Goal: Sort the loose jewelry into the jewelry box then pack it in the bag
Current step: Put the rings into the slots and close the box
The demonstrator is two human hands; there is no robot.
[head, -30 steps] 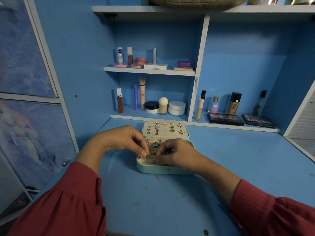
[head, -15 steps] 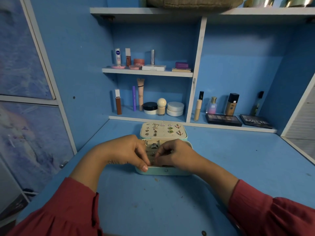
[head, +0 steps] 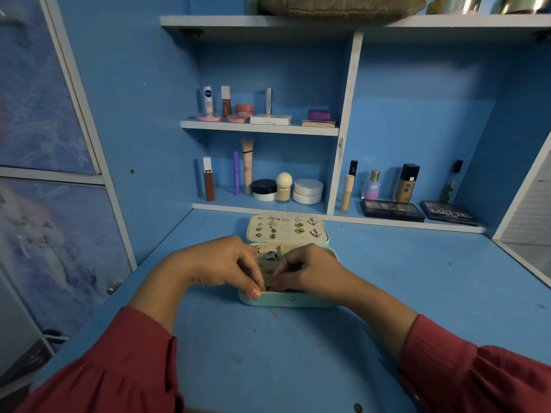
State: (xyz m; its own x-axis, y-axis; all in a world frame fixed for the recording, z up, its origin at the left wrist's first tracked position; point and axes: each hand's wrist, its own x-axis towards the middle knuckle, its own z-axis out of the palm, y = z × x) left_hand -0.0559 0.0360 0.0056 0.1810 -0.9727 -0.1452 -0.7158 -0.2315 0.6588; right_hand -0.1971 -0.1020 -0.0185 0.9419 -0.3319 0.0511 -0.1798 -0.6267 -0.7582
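A small mint-green jewelry box (head: 293, 301) lies open on the blue desk, its cream lid (head: 286, 229) laid back and studded with several earrings. Rings (head: 270, 255) sit in the slots of the base. My left hand (head: 222, 265) and my right hand (head: 310, 271) meet over the front of the base, fingertips together, pinching a small piece of jewelry (head: 268, 287) at the front row. What the piece is stays mostly hidden by the fingers. A brownish bag (head: 343, 5) lies on the top shelf.
Cosmetics fill the shelves behind: tubes, jars (head: 307, 190), bottles (head: 407, 182) and two dark palettes (head: 392, 210). A white divider (head: 343, 135) splits the shelving. A cupboard door (head: 44, 204) stands at the left, and a slatted panel (head: 533, 222) at the right.
Both hands have stayed at the front of the box base, fingers shifting slightly closer together on the small piece. The view has tilted a little downward.
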